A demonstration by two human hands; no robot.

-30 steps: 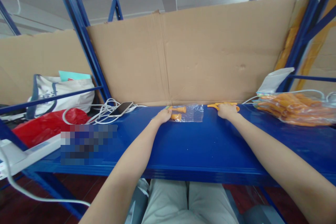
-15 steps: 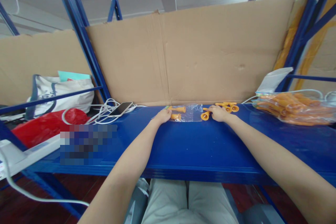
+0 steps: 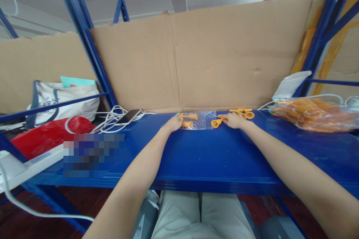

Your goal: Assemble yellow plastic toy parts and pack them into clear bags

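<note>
My left hand point(image 3: 175, 123) is closed on the left end of a clear plastic bag point(image 3: 206, 120), which lies flat on the blue table point(image 3: 193, 153). Inside that bag are two orange horn-shaped plastic pieces point(image 3: 190, 117), one above the other. To the right, my right hand point(image 3: 234, 120) pinches another orange horn-shaped piece point(image 3: 216, 123), its flared end pointing left beside the bag's right edge. Several more loose orange horn-shaped pieces point(image 3: 249, 114) lie just behind and right of that hand, partly covered by it.
A large clear bag of orange pieces point(image 3: 311, 114) sits at the right. At the left are a phone point(image 3: 128, 117), tangled white cables point(image 3: 108, 123), a red bag point(image 3: 53, 136), a white tote point(image 3: 67, 99) and a power strip point(image 3: 46, 160). Cardboard point(image 3: 218, 56) stands behind.
My right hand has drawn the orange horn-shaped piece slightly left, and its flared end now reaches the bag's right edge. My left hand stays on the bag.
</note>
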